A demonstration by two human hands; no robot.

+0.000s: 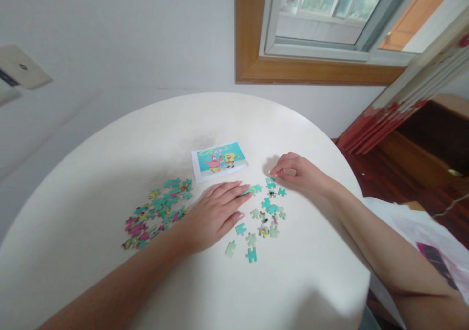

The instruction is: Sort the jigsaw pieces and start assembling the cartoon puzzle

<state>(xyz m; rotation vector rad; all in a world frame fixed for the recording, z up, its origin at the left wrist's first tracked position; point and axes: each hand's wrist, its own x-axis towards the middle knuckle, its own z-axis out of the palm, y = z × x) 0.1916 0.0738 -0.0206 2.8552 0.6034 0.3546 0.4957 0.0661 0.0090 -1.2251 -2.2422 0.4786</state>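
Observation:
My left hand (220,212) lies flat with its fingers stretched out, the fingertips resting on a short strip of joined jigsaw puzzle pieces (257,188), partly covered by them. To its right, my right hand (293,171) has its fingers curled and pinched at the upper edge of a teal puzzle piece (270,181); the fingers hide part of the grip. Loose teal, pale green and patterned pieces, such as a teal piece (251,255), are scattered below and between the hands. A printed picture card (220,161) of cartoon figures lies just beyond my left hand.
A larger pile of mixed puzzle pieces (157,210) lies left of my left forearm. The round white table (120,144) meets the wall near a wood-framed window (252,68). A curtain (384,120) hangs at right, above white plastic (399,222) beside the table.

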